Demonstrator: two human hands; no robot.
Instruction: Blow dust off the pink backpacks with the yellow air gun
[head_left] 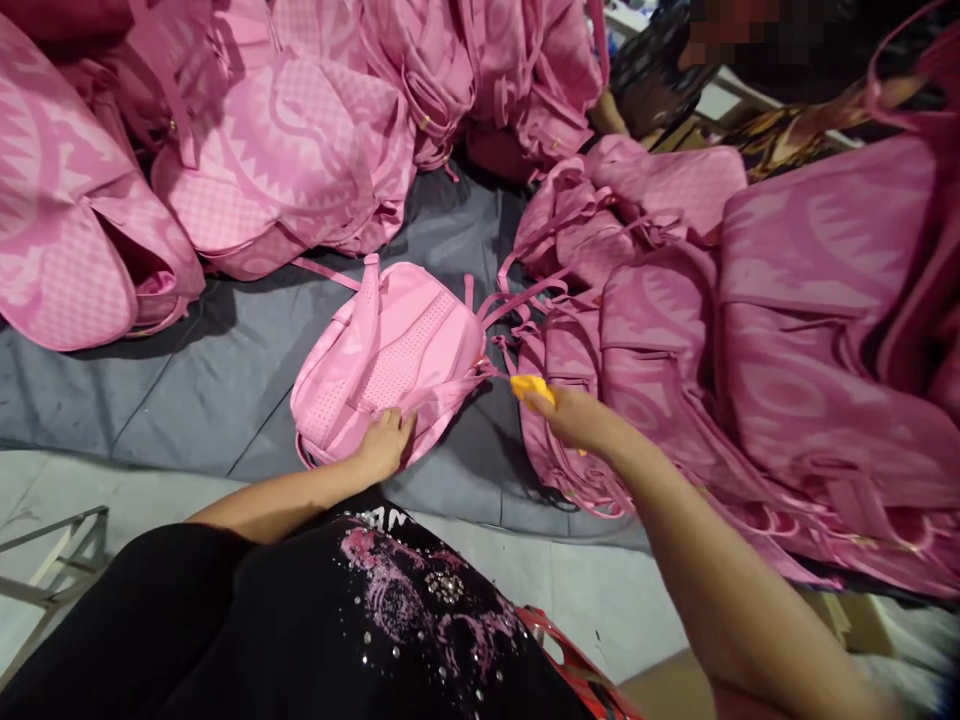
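A small pink backpack (pixel 409 350) lies on the grey cloth with its padded, dotted back panel and shoulder straps facing up. My left hand (pixel 386 445) presses on its near edge, fingers bent over the fabric and strap. To the right of the bag, my right hand (pixel 574 415) is closed around a small yellow tool (pixel 532 388); its working end is too small to make out. The tool is near the loose strap ends at the bag's right side.
Pink patterned backpacks crowd the far left (pixel 285 170), the back (pixel 427 70) and the right (pixel 817 330). Grey cloth (pixel 225 370) covers the work surface. A metal frame (pixel 56 560) stands at lower left, and a red seat (pixel 574 660) shows beneath me. Another person (pixel 660 80) is across the table.
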